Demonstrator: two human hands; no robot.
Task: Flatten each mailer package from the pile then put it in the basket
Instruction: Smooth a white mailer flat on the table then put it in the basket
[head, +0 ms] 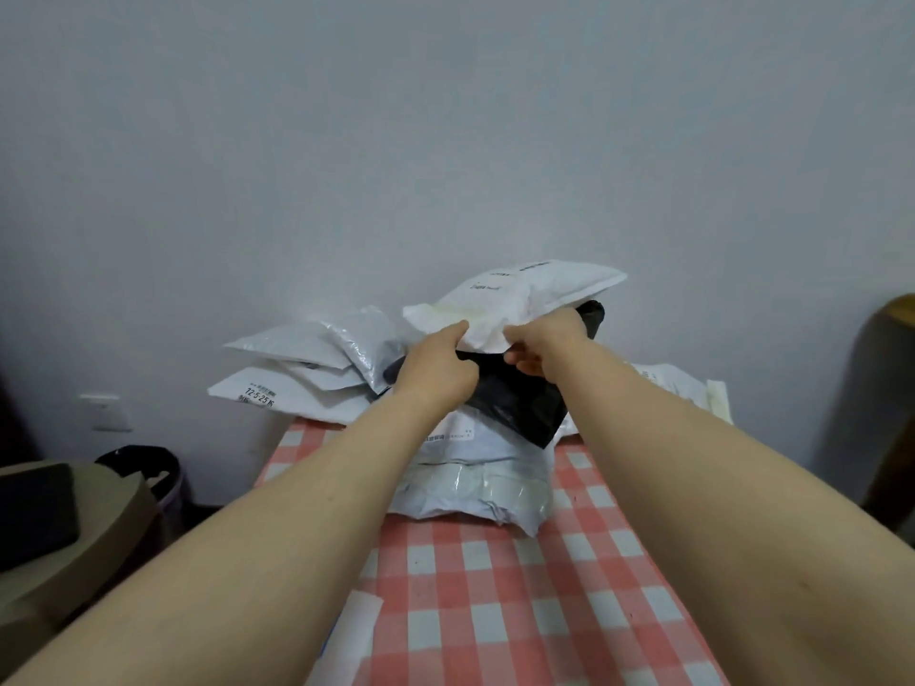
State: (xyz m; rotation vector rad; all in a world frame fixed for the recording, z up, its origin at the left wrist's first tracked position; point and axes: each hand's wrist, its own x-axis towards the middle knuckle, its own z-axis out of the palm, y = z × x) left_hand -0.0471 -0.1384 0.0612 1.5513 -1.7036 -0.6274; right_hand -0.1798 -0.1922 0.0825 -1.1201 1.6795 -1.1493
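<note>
A pile of mailer packages lies at the far end of the table with the red-and-white checked cloth (520,601). On top is a puffy white mailer (525,294), lifted at its near edge. My left hand (435,368) grips its near left corner, thumb on top. My right hand (544,344) grips its near edge from below. Under it lies a black mailer (515,398), and below that a large grey-white mailer (475,482) with clear tape. More white and silver mailers (307,373) are stacked to the left. No basket is in view.
The wall stands right behind the pile. A black-lined bin (148,467) sits on the floor at the left, beside a tan surface with a dark object (34,512). A white sheet (351,631) lies at the table's near left edge. A dark wooden piece (891,413) stands at right.
</note>
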